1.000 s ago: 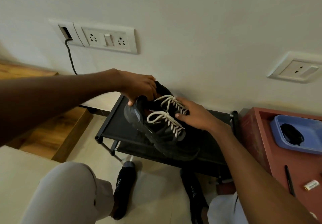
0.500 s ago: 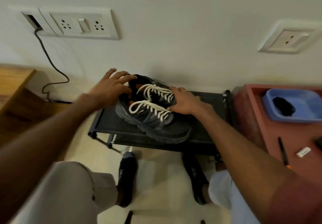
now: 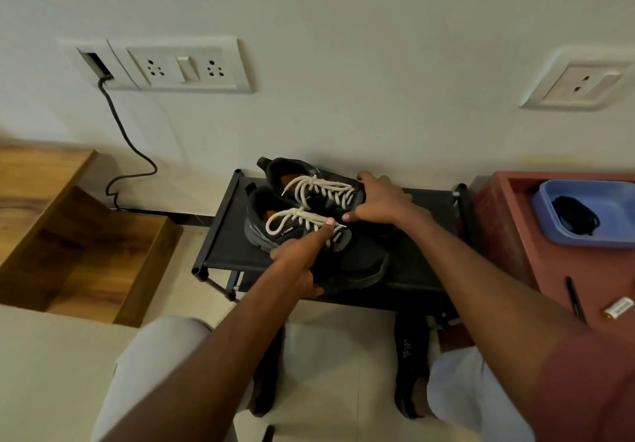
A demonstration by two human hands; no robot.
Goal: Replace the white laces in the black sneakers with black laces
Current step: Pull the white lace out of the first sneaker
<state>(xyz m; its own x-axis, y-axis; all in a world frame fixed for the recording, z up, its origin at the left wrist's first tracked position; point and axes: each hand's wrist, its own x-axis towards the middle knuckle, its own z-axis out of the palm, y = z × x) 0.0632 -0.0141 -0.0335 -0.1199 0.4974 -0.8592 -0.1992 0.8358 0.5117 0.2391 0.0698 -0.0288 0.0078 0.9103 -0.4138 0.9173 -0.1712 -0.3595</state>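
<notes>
Head view shows us the pair of black mesh sneakers [image 3: 309, 232] sitting side by side on the low black fabric-topped shoe rack [image 3: 223, 235] against the wall, both fully threaded with their white woven laces [image 3: 302, 221]. Our left hand [image 3: 302, 263] reaches over the nearer sneaker with a straight forefinger touching its laces; how the other fingers lie underneath we cannot tell, though they seem to rest along the shoe's side. Our right hand [image 3: 378, 201] lies over the toe end of the farther sneaker, fingers spread and fairly straight, pressing on it without pinching anything. To the right stands a red wooden bench [image 3: 508, 235] carrying a blue plastic tray [image 3: 615, 211] that holds a dark bundle [image 3: 574, 216], which we judge to be the black laces, still untouched. By our reading the job has barely begun: no white lace is untied or pulled from a single eyelet. Everything remains to be done, namely undoing both bows, unthreading both shoes, then lacing each with black.
</notes>
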